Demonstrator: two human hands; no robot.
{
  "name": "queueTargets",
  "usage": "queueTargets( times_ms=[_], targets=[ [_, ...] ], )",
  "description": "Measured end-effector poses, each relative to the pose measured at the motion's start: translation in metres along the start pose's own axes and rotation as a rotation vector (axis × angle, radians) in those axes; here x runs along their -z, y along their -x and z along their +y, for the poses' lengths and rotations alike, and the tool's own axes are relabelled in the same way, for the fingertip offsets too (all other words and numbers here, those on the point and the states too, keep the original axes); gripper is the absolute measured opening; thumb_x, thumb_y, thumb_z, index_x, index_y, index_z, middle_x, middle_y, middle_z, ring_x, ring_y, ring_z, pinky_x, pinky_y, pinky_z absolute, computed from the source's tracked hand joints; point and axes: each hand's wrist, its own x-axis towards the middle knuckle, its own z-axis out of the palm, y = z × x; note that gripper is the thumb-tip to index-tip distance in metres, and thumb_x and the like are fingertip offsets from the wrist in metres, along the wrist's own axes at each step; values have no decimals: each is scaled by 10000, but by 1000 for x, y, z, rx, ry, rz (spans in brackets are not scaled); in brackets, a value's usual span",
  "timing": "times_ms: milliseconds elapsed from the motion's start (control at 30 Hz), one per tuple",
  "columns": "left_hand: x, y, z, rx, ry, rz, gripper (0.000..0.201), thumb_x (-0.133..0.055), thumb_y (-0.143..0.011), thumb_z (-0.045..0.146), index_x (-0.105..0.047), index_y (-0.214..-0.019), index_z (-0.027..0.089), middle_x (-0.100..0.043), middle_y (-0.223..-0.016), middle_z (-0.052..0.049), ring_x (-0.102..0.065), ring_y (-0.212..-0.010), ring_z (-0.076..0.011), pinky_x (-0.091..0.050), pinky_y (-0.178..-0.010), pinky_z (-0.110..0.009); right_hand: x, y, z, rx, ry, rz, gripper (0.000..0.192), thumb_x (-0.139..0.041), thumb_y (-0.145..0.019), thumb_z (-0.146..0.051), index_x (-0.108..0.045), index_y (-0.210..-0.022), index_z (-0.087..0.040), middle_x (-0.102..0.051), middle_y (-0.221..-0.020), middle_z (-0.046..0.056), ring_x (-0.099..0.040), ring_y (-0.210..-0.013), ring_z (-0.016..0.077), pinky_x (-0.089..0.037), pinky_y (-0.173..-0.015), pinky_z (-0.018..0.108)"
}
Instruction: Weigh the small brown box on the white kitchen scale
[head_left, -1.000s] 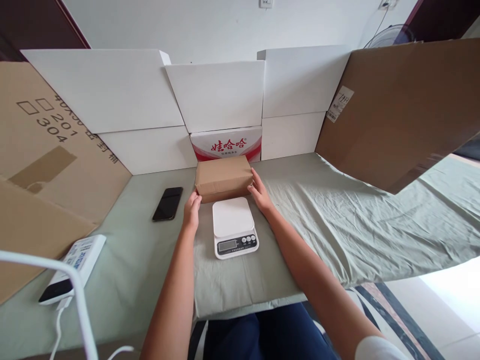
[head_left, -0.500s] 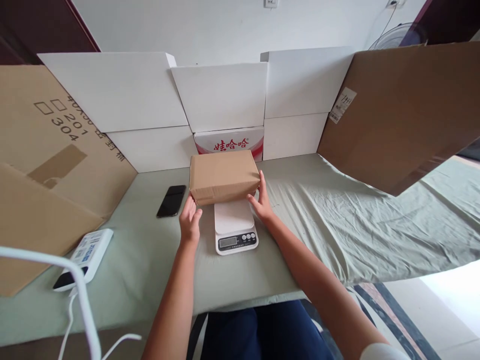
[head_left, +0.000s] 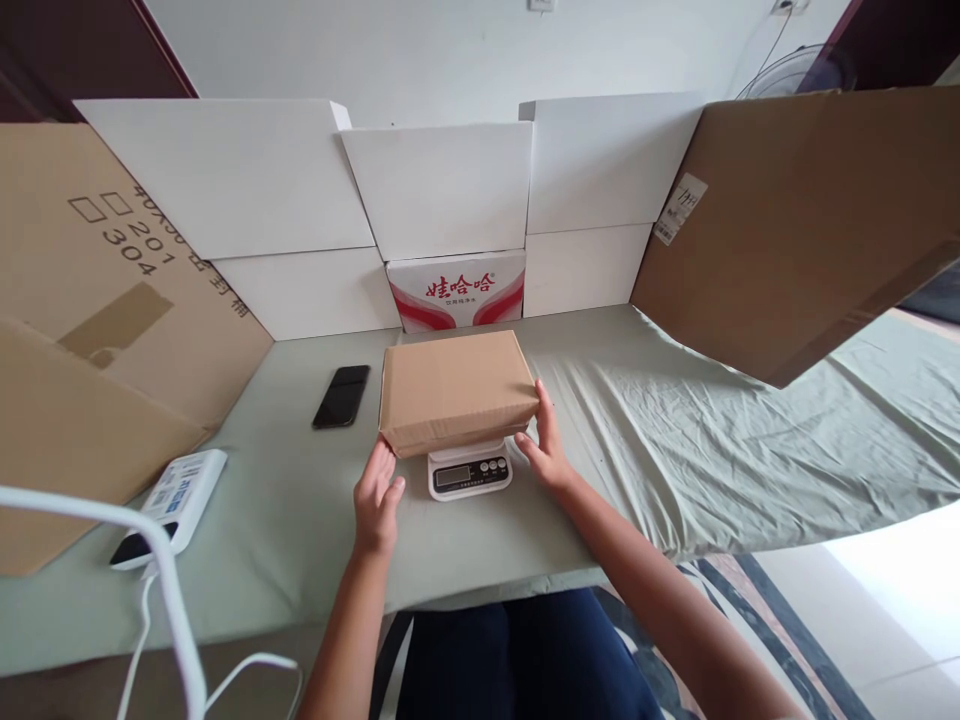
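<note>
A closed brown cardboard box is over the weighing plate of a white kitchen scale, hiding most of it. The scale's dark display and round buttons show in front of the box. At the box's front left corner, my left hand grips with its fingertips partly hidden by the cardboard. My right hand holds the front right corner, fingers along the side and thumb near the lower front edge. Whether the box's full weight rests on the scale I cannot tell.
A black phone lies left of the box. Farther left are a white power strip and a curved white tube. White boxes and a printed carton line the back; large cardboard panels flank the cloth-covered table.
Both hands have brought the cardboard box toward me and slightly right. It now covers the scale's plate, and more of the printed carton behind shows.
</note>
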Motion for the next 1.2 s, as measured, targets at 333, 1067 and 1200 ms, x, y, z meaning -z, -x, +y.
queueTargets(
  times_ms=[333,1067,1200],
  targets=[
    [3,-3,-4,49,-20,-24,821,-752,-806,511,-574,-1546,205,-577,-1575,-174,-470,-1515,-396,-362,-1273,-541,-1,-3,-2,-26,-5,52,785,-561,-986,-629,-261,-1674,-398,-358,-1704,56,-311,-1609,370,-342,-1297,581],
    [-6,-9,19,-112,81,120,731,-700,-882,449,-561,-1558,210,-483,-1659,-147,-380,-1575,-363,-316,-1298,-495,9,-20,-7,-68,-63,390,744,-464,-978,-625,-212,-1657,-456,-281,-1748,39,-413,-1543,378,-458,-1159,634],
    [-6,-9,17,-113,104,121,740,-721,-871,438,-569,-1547,178,-490,-1647,-173,-395,-1564,-374,-331,-1289,-499,6,-19,-7,-43,-107,338,724,-508,-982,-643,-285,-1641,-440,-307,-1743,46,-425,-1543,382,-463,-1162,621]
  ],
)
